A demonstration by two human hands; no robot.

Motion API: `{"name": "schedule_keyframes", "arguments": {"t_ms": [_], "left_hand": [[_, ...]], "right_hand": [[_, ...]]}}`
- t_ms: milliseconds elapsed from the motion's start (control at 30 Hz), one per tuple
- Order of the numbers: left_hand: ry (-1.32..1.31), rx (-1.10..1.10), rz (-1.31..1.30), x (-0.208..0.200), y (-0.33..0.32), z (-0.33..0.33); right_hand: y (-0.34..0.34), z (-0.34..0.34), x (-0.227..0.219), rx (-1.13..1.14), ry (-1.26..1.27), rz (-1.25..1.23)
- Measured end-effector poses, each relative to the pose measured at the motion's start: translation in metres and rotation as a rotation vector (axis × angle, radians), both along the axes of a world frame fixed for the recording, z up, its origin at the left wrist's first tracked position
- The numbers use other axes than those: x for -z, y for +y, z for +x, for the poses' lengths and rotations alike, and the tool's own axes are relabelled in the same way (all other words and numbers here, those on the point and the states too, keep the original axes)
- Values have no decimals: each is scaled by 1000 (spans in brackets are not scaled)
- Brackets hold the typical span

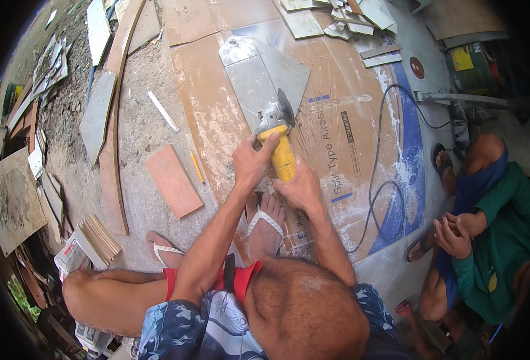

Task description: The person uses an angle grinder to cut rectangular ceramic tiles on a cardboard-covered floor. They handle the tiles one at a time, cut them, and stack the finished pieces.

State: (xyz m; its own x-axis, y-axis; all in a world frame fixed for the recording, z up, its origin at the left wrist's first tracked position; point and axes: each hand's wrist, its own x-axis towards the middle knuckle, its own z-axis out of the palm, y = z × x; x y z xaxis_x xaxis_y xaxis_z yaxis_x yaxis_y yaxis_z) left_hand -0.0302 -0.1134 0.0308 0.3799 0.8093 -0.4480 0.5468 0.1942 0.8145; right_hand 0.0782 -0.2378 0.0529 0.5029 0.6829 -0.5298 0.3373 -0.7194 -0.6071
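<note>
The yellow angle grinder [283, 157] sits low over the near end of a grey cut tile [232, 75], which lies on flattened cardboard [331, 78] on the ground. The left hand [251, 163] has its fingers wrapped round the grinder's front body, thumb on top; the right hand [301, 187] grips the rear handle, fingers closed around it. A dark cutting disc [286, 107] stands on edge at the tool's right side.

With both hands on the tool, neither steadies the tile; it could skid or crack if the disc binds, and a kickback might come toward the sandalled foot [267, 228] just behind the handle. The loops of black cord [370, 198] to the right could snag if the tool is swung that way.

A pink rectangular tile [174, 182] and a yellow pencil [197, 167] lie to the left; a co-worker in a green top [496, 222] sits at right, cut off by the rim.

The disc's lower edge looks close to the tile, though contact is hard to judge through the dusty haze. The right palm and the cord's entry into the grinder are hidden.
</note>
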Motion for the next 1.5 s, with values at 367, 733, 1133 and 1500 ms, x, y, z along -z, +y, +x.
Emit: {"name": "schedule_keyframes", "arguments": {"t_ms": [367,733,1133,1500], "left_hand": [[-15,-7,-11,2,-6,-3],[-70,-44,7,6,-13,-3],[-74,-38,-22,3,-14,-5],[-88,-57,-12,1,-20,-6]], "right_hand": [[-3,-4,-7,17,7,18],[-8,-5,-5,14,10,-7],[-10,-8,-2,12,-6,4],[-18,-11,0,27,12,49]]}}
